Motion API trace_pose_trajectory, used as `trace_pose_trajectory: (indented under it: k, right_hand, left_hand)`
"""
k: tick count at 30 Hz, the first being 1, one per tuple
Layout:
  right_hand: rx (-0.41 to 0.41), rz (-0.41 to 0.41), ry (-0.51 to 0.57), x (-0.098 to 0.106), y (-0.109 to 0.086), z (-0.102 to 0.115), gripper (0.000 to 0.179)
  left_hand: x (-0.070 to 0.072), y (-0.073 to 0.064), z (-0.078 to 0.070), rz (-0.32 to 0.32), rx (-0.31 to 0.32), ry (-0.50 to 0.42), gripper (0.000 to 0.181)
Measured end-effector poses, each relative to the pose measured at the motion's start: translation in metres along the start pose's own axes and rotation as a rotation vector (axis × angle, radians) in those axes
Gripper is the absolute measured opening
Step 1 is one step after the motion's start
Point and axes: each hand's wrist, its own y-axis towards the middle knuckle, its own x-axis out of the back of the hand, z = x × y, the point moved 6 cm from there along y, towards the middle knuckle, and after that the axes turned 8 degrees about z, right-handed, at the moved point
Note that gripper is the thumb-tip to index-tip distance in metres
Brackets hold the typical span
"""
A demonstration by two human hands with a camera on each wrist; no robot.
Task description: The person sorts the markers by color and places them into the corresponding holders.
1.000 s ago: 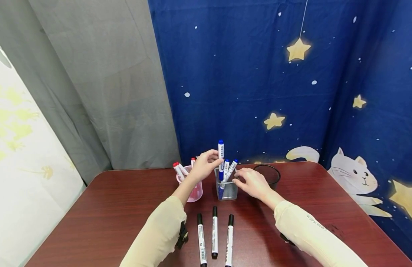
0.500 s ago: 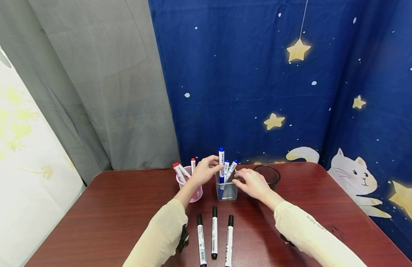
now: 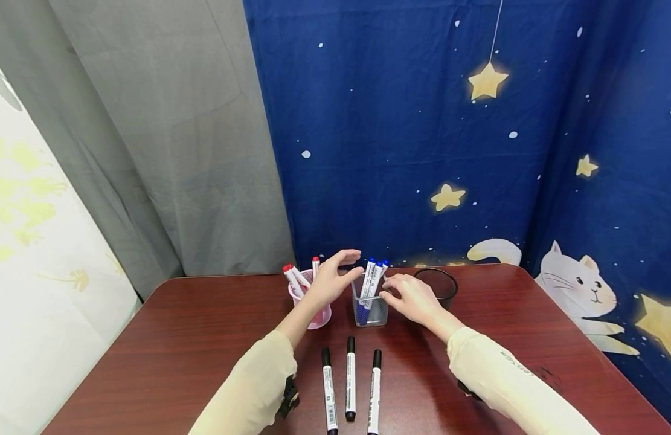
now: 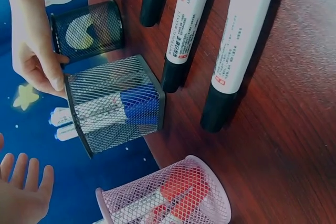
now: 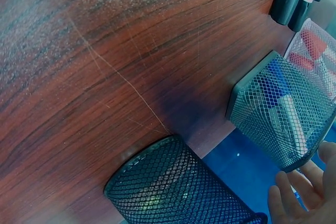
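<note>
Blue-capped white markers (image 3: 375, 278) are being held in a square grey wire-mesh cup (image 3: 378, 315), which is being pinched by the right hand (image 3: 414, 298); the left hand (image 3: 330, 280) is being held wide nearby.

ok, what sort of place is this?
Probably a curtained-off indoor corner set up for tabletop work: a wood-look table with a grey mesh cup of markers, backed by a grey curtain and a star-printed blue curtain. Home or studio, can't tell.
</note>
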Motion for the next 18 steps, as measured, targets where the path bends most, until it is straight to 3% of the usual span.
trace_pose_trajectory:
  k: [5, 10, 18]
  right_hand:
    - [-0.005, 0.007, -0.002, -0.001, 0.0, -0.001, 0.023]
    - [-0.004, 0.0, -0.003, -0.002, 0.0, -0.002, 0.021]
    - [-0.012, 0.018, 0.007, -0.001, 0.0, -0.001, 0.02]
  left_hand:
    - [0.001, -0.012, -0.019, 0.032, -0.046, -0.025, 0.031]
    - [0.004, -0.027, -0.043, 0.068, -0.043, -0.066, 0.029]
    - [0.004, -0.045, -0.048, 0.1, -0.04, -0.07, 0.026]
